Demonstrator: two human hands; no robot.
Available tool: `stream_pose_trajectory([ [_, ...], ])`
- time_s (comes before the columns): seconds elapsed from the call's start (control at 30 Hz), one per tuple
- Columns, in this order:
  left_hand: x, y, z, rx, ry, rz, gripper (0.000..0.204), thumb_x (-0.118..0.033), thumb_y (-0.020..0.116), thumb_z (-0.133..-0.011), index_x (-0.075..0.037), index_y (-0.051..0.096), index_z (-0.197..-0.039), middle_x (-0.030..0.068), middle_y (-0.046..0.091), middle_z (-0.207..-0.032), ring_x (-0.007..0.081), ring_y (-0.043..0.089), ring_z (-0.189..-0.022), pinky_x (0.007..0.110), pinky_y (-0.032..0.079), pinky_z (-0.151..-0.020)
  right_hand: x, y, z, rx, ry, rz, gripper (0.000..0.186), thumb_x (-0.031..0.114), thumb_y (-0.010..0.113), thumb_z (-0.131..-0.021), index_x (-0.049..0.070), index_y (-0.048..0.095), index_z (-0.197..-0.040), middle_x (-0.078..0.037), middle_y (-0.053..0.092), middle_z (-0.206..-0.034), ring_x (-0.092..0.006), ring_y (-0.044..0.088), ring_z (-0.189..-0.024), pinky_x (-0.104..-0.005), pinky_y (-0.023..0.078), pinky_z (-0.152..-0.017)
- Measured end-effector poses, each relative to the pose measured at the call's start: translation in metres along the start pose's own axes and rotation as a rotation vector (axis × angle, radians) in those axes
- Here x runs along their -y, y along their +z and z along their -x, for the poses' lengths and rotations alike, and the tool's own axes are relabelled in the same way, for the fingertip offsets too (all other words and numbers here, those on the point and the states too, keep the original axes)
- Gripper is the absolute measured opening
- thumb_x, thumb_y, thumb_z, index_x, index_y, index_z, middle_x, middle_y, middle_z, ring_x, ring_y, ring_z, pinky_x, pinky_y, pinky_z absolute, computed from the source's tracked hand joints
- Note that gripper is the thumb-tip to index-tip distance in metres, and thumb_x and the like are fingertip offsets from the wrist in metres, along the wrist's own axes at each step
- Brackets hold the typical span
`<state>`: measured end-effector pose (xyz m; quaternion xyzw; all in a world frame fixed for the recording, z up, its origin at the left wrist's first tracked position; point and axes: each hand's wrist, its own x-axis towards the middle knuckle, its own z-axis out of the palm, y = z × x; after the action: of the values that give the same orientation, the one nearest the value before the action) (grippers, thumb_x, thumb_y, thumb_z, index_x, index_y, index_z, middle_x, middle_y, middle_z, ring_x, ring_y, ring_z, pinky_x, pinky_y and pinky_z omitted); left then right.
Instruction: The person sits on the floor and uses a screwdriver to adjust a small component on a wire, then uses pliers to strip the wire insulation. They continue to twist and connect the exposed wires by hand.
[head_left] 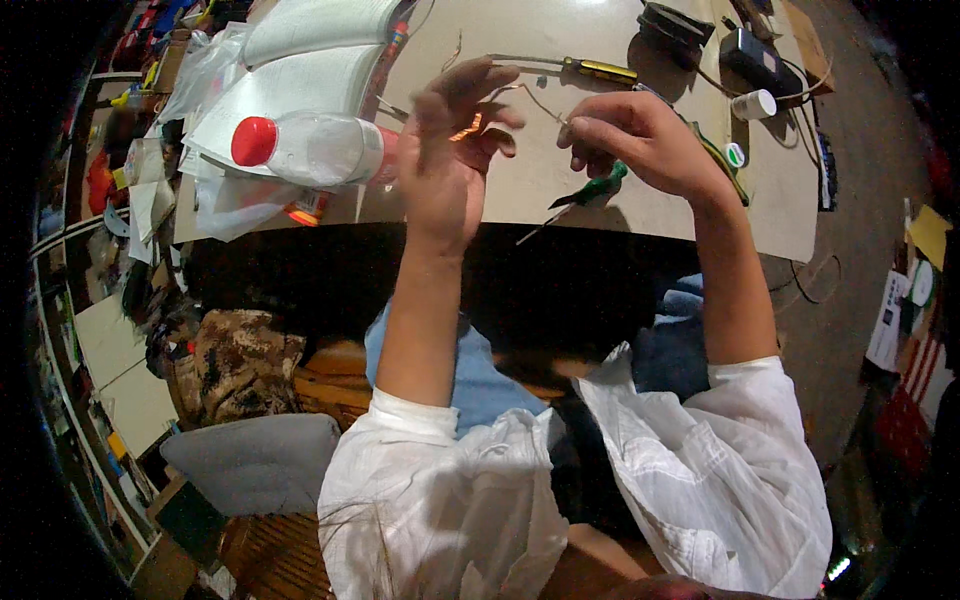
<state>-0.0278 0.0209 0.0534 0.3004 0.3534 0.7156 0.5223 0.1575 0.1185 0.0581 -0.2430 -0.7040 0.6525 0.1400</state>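
Observation:
My left hand (pixel 450 140) is raised over the table, blurred, its fingers spread and slightly curled. Copper-coloured wire (pixel 466 127) shows across its palm; whether the fingers grip it is unclear. A thin wire (pixel 540 103) runs from there to my right hand (pixel 640 145), whose thumb and forefinger pinch its end. Beneath the right fingers is a green-handled tool (pixel 603 186) with a thin metal shaft; I cannot tell whether it is held or lies on the table. A yellow-and-black screwdriver (pixel 603 71) lies beyond both hands.
Left of my hands, a clear plastic bottle (pixel 315 148) with a red cap lies beside an open book (pixel 310 75). At right are green-and-yellow handles (pixel 722 155), a white cylindrical container (pixel 753 104) and a black power adapter (pixel 750 62) with cable. The table's front edge (pixel 700 235) faces my lap.

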Motion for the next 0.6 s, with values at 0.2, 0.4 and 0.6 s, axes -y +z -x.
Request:
stream_pose_trajectory([
  [0.2, 0.001, 0.007, -0.001, 0.218, 0.065, -0.314, 0.056, -0.002, 0.070, -0.074, -0.002, 0.045, -0.124, 0.0119, 0.051, -0.125, 0.0196, 0.057, -0.101, 0.027, 0.052, -0.074, 0.000, 0.006, -0.002, -0.055, 0.043, -0.034, 0.026, 0.020, 0.050, -0.093, -0.002, 0.060, -0.085, -0.005, 0.062, -0.069, -0.0095, 0.057, -0.060, -0.0239, 0.048, -0.058],
  [0.4, 0.001, -0.004, -0.006, 0.023, 0.567, -1.034, 0.045, -0.029, 0.063, -0.081, -0.003, 0.054, -0.116, 0.0126, 0.055, -0.118, 0.0269, 0.054, -0.103, 0.036, 0.040, -0.088, -0.006, -0.001, 0.001, -0.248, 0.024, 0.209, 0.022, 0.019, 0.051, -0.091, 0.000, 0.060, -0.086, -0.008, 0.062, -0.069, -0.0149, 0.059, -0.059, -0.0274, 0.048, -0.057],
  [0.6, 0.009, -0.005, -0.002, 0.139, 0.362, -1.221, 0.033, -0.027, 0.047, -0.093, 0.001, 0.060, -0.106, 0.0111, 0.062, -0.101, 0.0196, 0.057, -0.096, 0.033, 0.043, -0.084, -0.017, 0.004, 0.001, -0.323, -0.260, 0.941, 0.010, 0.015, 0.057, -0.081, 0.007, 0.060, -0.087, -0.010, 0.061, -0.075, -0.0290, 0.060, -0.072, -0.0371, 0.048, -0.063],
])
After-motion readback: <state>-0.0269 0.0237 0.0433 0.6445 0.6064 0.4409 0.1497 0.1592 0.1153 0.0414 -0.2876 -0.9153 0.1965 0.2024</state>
